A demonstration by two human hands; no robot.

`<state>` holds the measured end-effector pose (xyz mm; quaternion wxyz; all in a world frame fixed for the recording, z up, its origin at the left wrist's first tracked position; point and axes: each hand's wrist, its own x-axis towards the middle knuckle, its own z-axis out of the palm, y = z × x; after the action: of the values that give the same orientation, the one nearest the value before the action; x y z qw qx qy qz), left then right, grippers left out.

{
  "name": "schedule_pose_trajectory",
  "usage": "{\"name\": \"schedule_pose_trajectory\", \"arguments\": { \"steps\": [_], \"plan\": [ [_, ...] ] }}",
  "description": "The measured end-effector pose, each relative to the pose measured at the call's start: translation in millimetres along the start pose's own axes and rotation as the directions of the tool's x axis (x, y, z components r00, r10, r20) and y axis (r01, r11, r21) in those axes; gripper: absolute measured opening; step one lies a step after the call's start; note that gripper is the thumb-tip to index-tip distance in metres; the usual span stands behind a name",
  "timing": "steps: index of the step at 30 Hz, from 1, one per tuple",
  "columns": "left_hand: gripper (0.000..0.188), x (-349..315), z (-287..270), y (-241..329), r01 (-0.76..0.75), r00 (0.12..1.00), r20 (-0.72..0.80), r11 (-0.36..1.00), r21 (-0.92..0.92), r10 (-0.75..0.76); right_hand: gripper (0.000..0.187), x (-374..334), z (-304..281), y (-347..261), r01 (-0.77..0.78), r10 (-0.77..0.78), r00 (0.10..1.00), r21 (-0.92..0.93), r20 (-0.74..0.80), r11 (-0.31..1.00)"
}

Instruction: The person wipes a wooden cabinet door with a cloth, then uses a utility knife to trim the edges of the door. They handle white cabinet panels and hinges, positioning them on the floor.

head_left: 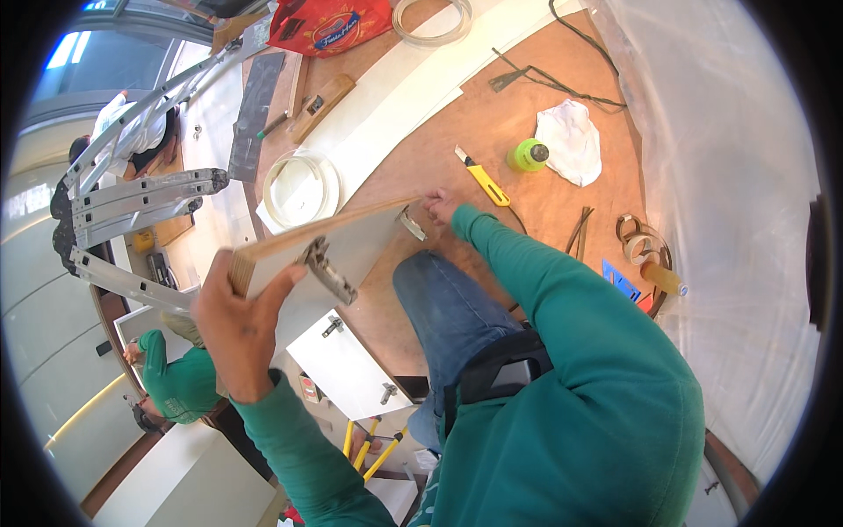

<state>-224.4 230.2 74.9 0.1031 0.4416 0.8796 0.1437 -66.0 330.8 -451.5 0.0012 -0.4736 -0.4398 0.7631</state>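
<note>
A white cabinet door (364,235) with a bare plywood edge is held up, tilted, above the brown work surface. My left hand (237,329) grips its near left end, thumb on the face beside a metal hinge (329,270). At the far right end my right hand (442,206) holds the corner, close to a second hinge (411,225); part of those fingers is hidden. A yellow utility knife (485,180), blade out, lies just beyond my right hand. Below the held door is another white door (351,373) with two hinges.
Beyond lie white strip coils (301,189), long white sheets (386,119), a wooden hand plane (323,109) and a red bag (329,26). A green bottle (528,155) stands by a white cloth (569,140). An aluminium ladder (140,198) and two co-workers are at left; plastic sheeting (738,176) hangs right.
</note>
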Motion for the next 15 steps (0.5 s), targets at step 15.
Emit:
{"name": "schedule_pose_trajectory", "arguments": {
  "steps": [15],
  "plan": [
    [0.048, -74, -60, -90, 0.021, 0.98, -0.191, 0.99, -0.137, -0.047, 0.065, -68, 33, -77, 0.2, -0.225, 0.966, 0.188, 0.126, 0.962]
  ]
}}
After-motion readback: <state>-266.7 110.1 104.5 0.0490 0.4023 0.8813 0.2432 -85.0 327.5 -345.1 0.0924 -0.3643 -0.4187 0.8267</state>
